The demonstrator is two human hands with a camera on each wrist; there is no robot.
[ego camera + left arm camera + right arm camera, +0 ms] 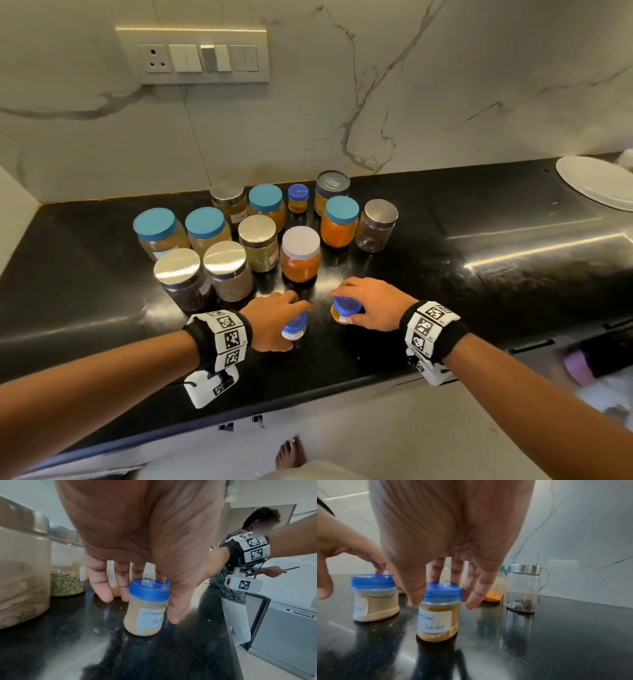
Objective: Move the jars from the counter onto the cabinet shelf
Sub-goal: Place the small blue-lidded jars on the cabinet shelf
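Note:
Two small blue-lidded jars stand near the front of the black counter (479, 274). My left hand (298, 317) reaches down over the pale-powder jar (293, 333). In the left wrist view, the thumb and fingers (125, 595) pinch the lid of this jar (145, 615). My right hand (342, 307) grips the lid of the orange-powder jar (340, 317). In the right wrist view, this labelled jar (436, 620) sits between thumb and fingers, with the pale-powder jar (375, 601) to its left. The cabinet shelf is out of view.
Several larger jars (239, 233) with teal, steel and white lids crowd the counter behind my hands. A white plate (596, 181) lies far right and a switch panel (191, 56) is on the marble wall. Another person (231, 581) stands past the counter end.

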